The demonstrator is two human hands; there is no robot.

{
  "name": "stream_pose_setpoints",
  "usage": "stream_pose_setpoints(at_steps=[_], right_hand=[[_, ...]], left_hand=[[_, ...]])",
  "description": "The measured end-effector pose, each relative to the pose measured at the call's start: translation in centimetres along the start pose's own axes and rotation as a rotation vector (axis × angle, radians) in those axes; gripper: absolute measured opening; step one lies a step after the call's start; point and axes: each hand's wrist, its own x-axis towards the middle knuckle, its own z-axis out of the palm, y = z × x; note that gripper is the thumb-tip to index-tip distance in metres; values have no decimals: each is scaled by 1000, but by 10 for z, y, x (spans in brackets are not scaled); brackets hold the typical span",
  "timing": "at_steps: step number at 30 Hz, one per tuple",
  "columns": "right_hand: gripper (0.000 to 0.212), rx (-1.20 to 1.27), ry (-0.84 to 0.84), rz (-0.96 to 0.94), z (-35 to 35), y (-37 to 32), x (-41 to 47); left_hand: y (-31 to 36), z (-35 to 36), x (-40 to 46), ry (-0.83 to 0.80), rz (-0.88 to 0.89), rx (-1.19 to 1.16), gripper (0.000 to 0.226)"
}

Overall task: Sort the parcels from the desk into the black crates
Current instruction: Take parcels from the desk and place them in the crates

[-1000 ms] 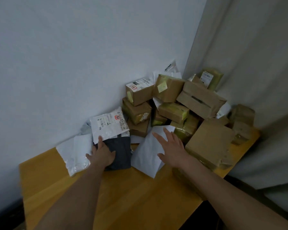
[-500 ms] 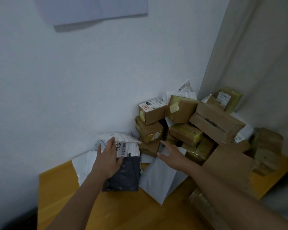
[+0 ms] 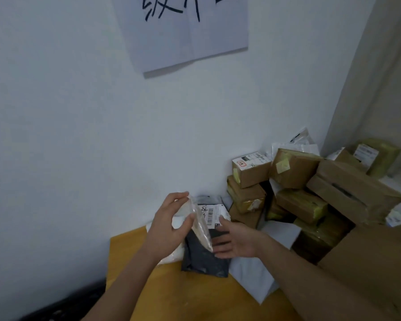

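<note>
My left hand [image 3: 168,225] is shut on a white mailer bag [image 3: 200,224] and holds it tilted up on edge above the desk. Under it lies a dark grey mailer bag [image 3: 204,258] with a barcode label [image 3: 212,214]. My right hand [image 3: 235,239] rests on that dark bag with fingers spread, beside the lifted white one. A flat white envelope [image 3: 252,274] lies to the right under my right forearm. Brown cardboard parcels [image 3: 296,200] are piled in the corner. A black crate edge [image 3: 63,306] shows at the lower left.
The yellow wooden desk [image 3: 171,297] stands against a white wall with a paper sign [image 3: 185,31] bearing black characters. A large brown box [image 3: 375,262] sits at the right front. A grey curtain [image 3: 384,77] hangs on the right.
My left hand has picked up the white mailer bag and tipped it on edge. My right hand has moved left onto the dark bag. The view has tilted upward, showing the wall sign.
</note>
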Motion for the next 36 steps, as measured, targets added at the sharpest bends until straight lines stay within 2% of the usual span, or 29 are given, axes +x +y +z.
stream_pose_setpoints(at_steps=[5, 9, 14, 16, 19, 21, 24, 28, 32, 36], right_hand=[[65, -24, -114, 9, 23, 3, -5], [41, 15, -96, -56, 21, -4, -14], [56, -165, -24, -136, 4, -10, -19], [56, -199, -38, -129, -3, -8, -22], [43, -154, -167, -156, -8, -5, -26], [43, -31, -188, -217, -8, -6, -28], [41, 29, -85, -335, -6, -15, -30], [33, -46, 50, -459, -4, -25, -37], [22, -20, 62, -519, 2, -31, -46], [23, -17, 48, -551, 6, -30, -51]], left_hand=[[22, 1, 3, 225, -312, -366, 31], [16, 8, 9, 286, -555, -568, 33], [21, 13, 18, 384, -773, -821, 29], [25, 14, 22, 400, -830, -895, 29], [28, 12, 25, 395, -905, -964, 21], [26, 10, 26, 390, -916, -963, 21], [15, 6, 26, 342, -940, -964, 39], [9, 6, 17, 85, -1021, -880, 63], [4, 10, 6, 28, -1032, -951, 32], [2, 11, 2, 57, -982, -943, 28]])
